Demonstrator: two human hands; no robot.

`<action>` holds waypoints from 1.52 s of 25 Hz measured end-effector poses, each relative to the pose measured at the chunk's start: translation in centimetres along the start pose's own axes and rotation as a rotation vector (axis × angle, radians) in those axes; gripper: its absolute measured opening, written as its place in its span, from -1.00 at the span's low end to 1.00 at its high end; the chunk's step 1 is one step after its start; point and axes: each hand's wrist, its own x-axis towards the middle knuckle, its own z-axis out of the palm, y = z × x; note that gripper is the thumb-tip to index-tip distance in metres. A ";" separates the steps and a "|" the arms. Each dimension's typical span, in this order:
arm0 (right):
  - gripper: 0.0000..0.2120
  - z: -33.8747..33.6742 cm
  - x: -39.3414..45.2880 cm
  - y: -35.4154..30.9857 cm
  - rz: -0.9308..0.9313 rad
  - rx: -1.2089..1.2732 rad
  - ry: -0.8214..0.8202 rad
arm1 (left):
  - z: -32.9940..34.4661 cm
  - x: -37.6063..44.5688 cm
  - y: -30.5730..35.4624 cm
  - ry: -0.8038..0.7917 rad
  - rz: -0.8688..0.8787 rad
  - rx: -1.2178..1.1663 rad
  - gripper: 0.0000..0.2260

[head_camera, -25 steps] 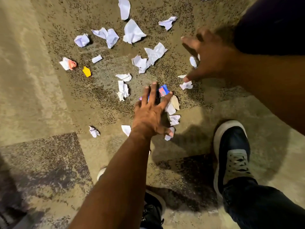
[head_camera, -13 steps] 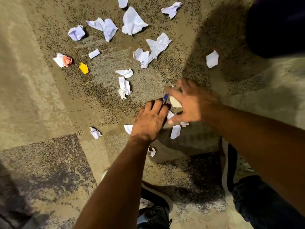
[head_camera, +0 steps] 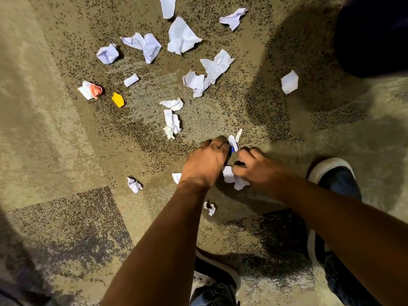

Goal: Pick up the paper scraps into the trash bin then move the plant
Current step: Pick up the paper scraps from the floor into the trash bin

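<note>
Several crumpled white paper scraps [head_camera: 182, 37] lie scattered over the speckled carpet, along with a yellow scrap [head_camera: 118, 99] and a white-and-orange scrap [head_camera: 91, 90]. My left hand [head_camera: 205, 163] is curled into a fist over a blue-and-white scrap [head_camera: 233, 143] near the middle of the view. Right beside it, my right hand [head_camera: 257, 167] pinches white scraps [head_camera: 231, 178] against the floor. Small scraps [head_camera: 134, 184] lie left of and below my hands. No trash bin or plant is in view.
My two dark shoes [head_camera: 331, 180] stand on the carpet at the lower right and bottom centre. A dark rounded shape [head_camera: 373, 34] fills the top right corner. A darker carpet patch [head_camera: 66, 228] lies at the lower left.
My right hand came down from the upper right to beside my left hand and closed on white scraps. My left hand curled from flat into a fist on the blue-and-white scrap.
</note>
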 end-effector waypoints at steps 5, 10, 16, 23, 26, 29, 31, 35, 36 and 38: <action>-0.54 -0.5 0.1 -0.2 0.080 0.145 -0.009 | -0.2 0.8 -0.2 -0.071 -0.110 -0.046 -0.75; -0.63 -2.7 -1.1 -0.8 0.311 0.376 0.036 | -2.5 0.5 0.1 0.074 -0.408 -0.379 -0.82; -0.78 -10.7 -5.2 -0.7 0.423 0.415 0.225 | -9.3 0.3 3.5 0.192 -0.493 -0.580 -0.75; -0.72 -21.4 -11.6 0.5 0.552 0.251 0.789 | -21.7 -0.9 12.0 0.305 -0.361 -0.691 -0.93; -0.62 -26.8 -14.9 1.4 0.645 0.311 0.984 | -26.9 -0.8 15.7 0.388 -0.350 -0.784 -0.85; -0.59 -30.2 -17.7 3.4 0.703 0.394 1.155 | -31.6 -0.1 19.9 0.463 -0.315 -0.881 -0.84; -0.62 -31.9 -19.7 5.3 0.833 0.373 1.232 | -34.0 1.0 22.7 0.419 -0.263 -1.016 -0.88; -0.58 -34.4 -23.2 10.1 0.959 0.665 1.253 | -37.8 4.1 27.7 0.247 -0.163 -1.210 -0.75; -0.54 -34.6 -23.9 11.0 0.953 0.683 1.262 | -38.1 4.7 28.4 0.203 -0.128 -1.229 -0.66; -0.50 -34.2 -24.8 12.0 0.966 0.614 1.220 | -37.9 5.3 28.8 0.175 -0.068 -1.174 -0.60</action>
